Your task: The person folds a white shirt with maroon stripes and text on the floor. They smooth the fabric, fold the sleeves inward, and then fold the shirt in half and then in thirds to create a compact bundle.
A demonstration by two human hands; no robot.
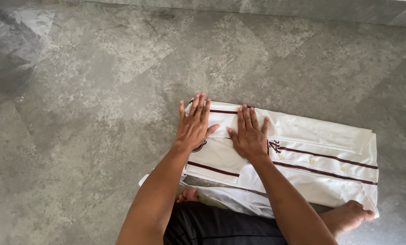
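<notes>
Both hands lie flat, palms down and fingers spread, holding nothing. Our left hand presses the folded left end of a white button-front jersey with dark maroon piping; our right hand rests just beside it, thumbs nearly meeting. The jersey is spread on a grey mottled stone floor, lying crosswise in front of our knees, its far end reaching right toward a bare foot. A short sleeve with a maroon stripe sits folded over the body under and below our palms. A row of pale buttons runs along the placket to the right.

Step in hand, as we judge it: flattening a fold at the sleeve end. The next move probably calls for keeping one palm on the crease while the other reaches for the free right end, so the layers don't slide.

A second pale cloth peeks out beneath the near edge, above dark shorts.
</notes>
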